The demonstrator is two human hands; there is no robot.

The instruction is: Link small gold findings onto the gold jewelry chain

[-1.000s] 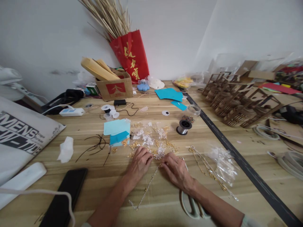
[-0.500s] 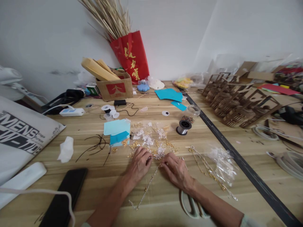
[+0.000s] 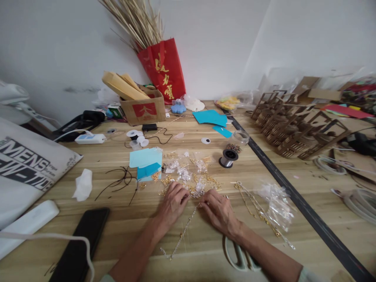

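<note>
My right hand (image 3: 219, 209) is closed in a pinch on the upper end of a beaded strand (image 3: 182, 234). The strand is silvery with a few gold beads and trails down the tabletop to the lower left. My left hand (image 3: 174, 199) is closed at the near edge of the loose beads (image 3: 198, 188), thumb and finger together; whatever lies between them is too small to make out. Gold and clear beads spread just beyond both hands. Under my right forearm lie scissors (image 3: 239, 256) with pale handles, partly hidden.
Right of my hands lie finished-looking chains (image 3: 258, 211) and clear plastic bags (image 3: 277, 203). A wire spool (image 3: 228, 158) stands behind. Blue card pieces (image 3: 145, 158), black cord (image 3: 119, 182) and a phone (image 3: 80, 243) are leftward. A dark strip (image 3: 276, 176) crosses the table.
My left thumb and finger have come closer together at the beads. My right hand and the strand stay nearly the same; the view has shifted very slightly.
</note>
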